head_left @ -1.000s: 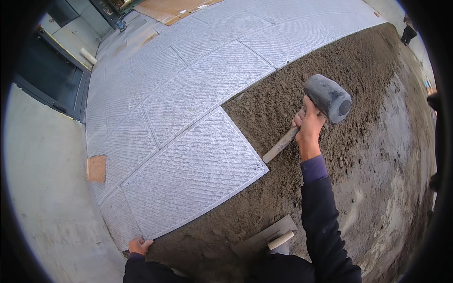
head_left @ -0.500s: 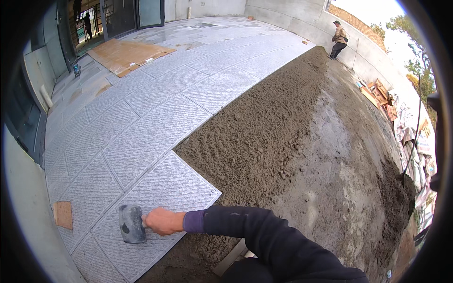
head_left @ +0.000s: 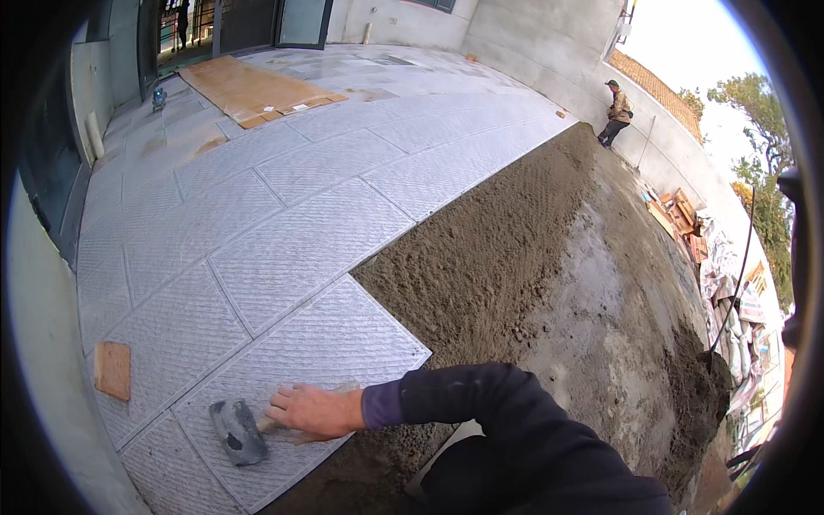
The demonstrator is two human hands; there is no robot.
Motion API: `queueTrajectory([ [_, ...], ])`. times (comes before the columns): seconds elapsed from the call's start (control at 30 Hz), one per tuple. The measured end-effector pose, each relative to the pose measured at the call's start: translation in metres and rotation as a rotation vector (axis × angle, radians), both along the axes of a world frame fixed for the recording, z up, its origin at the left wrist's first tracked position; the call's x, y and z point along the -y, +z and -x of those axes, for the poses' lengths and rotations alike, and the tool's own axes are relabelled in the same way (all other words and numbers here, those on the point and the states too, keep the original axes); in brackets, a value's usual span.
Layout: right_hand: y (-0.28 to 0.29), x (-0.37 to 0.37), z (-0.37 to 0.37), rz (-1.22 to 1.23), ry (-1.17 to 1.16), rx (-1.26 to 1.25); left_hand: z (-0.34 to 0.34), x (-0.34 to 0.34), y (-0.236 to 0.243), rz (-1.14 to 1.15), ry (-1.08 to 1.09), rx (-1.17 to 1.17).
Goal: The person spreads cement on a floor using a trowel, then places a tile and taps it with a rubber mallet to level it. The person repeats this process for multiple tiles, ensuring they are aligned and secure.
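Note:
My right hand (head_left: pixel 316 411) reaches in from the lower right over a pale grey grooved stone slab (head_left: pixel 335 343). It is closed loosely round the handle of a rubber mallet (head_left: pixel 239 433), with the fingers lying over the wood. The mallet's dark, scuffed head is low at the slab, and I cannot tell whether it touches. A small wooden block (head_left: pixel 112 371) lies on the neighbouring paving to the left. Beside the slab's right edge spreads loose grey-brown mortar (head_left: pixel 481 257). My left hand is out of view.
A person (head_left: pixel 616 114) stands by the far wall (head_left: pixel 532 51). Brown cardboard sheets (head_left: pixel 249 90) cover paving near the glass doors. At the right, reddish boards (head_left: pixel 682 215) and sacks (head_left: pixel 730 330) line the wall, with a thin pole (head_left: pixel 740 275) upright.
The mallet has tilted and shifted slightly lower, and the fingers round its handle have loosened. My view has moved, so the scene sits lower and further right.

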State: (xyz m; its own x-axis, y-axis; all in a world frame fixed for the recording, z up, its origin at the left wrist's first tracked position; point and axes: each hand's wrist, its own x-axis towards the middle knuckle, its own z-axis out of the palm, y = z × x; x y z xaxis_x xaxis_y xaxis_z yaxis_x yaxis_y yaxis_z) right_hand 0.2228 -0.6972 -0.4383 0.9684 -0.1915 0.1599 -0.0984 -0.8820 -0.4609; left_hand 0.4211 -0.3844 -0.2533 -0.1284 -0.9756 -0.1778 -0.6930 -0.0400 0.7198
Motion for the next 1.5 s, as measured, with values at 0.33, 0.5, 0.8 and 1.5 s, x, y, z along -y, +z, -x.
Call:
queueTrajectory([
  [0.33,0.185,-0.183,0.125,-0.215,-0.459,-0.119,0.013,-0.007,-0.001,-0.046,-0.008,0.034],
  [0.5,0.167,-0.223,0.169,-0.525,-0.511,-0.387,0.016,-0.038,0.018,-0.201,-0.150,0.317],
  [0.8,0.276,-0.355,0.256,-1.809,-1.656,-0.004,0.229,-0.040,0.154,0.005,-0.429,0.121],
  [1.5,0.522,-0.391,0.633,-1.553,-1.663,2.463,0.520,0.300,0.286,-0.262,-0.594,0.651],
])
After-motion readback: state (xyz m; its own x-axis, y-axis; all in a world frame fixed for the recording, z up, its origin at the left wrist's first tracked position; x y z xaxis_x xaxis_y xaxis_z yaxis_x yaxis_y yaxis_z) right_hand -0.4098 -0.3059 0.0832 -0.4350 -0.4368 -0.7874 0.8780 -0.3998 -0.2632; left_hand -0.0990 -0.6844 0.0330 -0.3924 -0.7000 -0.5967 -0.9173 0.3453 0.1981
